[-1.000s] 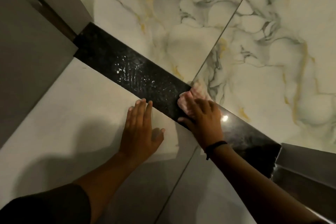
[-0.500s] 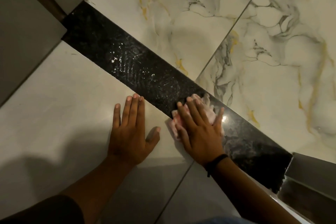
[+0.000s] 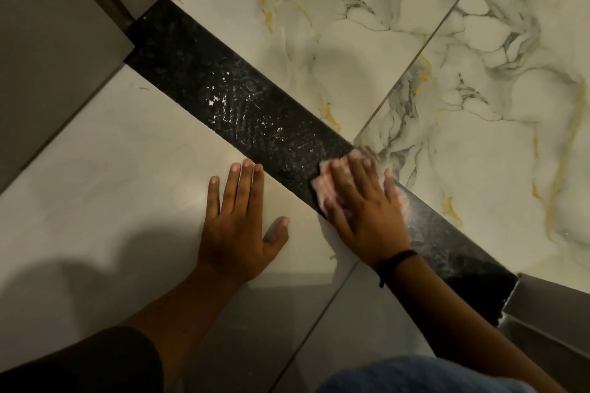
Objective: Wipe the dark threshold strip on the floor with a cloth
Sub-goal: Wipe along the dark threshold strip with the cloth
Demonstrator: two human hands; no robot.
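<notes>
A dark speckled threshold strip (image 3: 223, 86) runs diagonally across the floor from upper left to lower right, with wet streaks and pale flecks near its middle. My right hand (image 3: 360, 210) presses flat on a pink-white cloth (image 3: 324, 188) lying on the strip; the cloth shows at the fingertips and is mostly hidden under the palm. A black band circles that wrist. My left hand (image 3: 238, 220) rests flat on the plain pale tile beside the strip, fingers apart, fingertips at the strip's near edge.
Marbled white tiles with grey and gold veins (image 3: 447, 57) lie beyond the strip. A grey door frame (image 3: 64, 41) stands at the upper left and another frame piece (image 3: 549, 306) at the lower right end. My knee in blue fabric (image 3: 415, 376) shows at the bottom.
My right hand and the cloth slid back and forth across the strip's width, now further onto the strip than half a second ago. The view shifted down and right. My left hand stayed planted.
</notes>
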